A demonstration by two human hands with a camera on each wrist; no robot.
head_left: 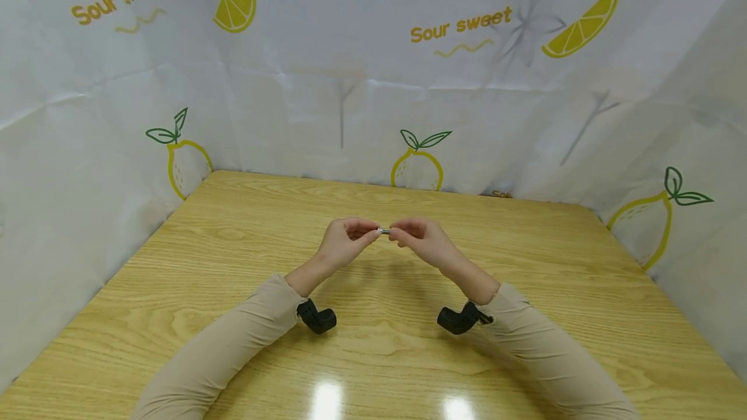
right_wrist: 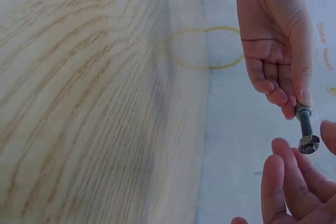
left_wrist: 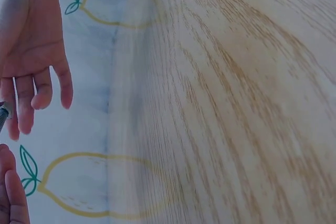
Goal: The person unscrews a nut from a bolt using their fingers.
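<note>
A small metal bolt is held up over the table between the two hands. In the right wrist view, my right hand pinches the bolt's near end between thumb and fingertips. From there the threaded shank slants down to a hex nut at its other end. My left hand faces it, its thumb and loosely extended fingers standing on either side of the nut with gaps showing. At the left edge of the left wrist view, only part of the bolt shows beside the left hand.
A light wood-grain table lies under both hands. White cloth with printed lemons hangs around its back and sides. Black wrist mounts sit at both beige sleeves, and bright reflections lie along the table's near part.
</note>
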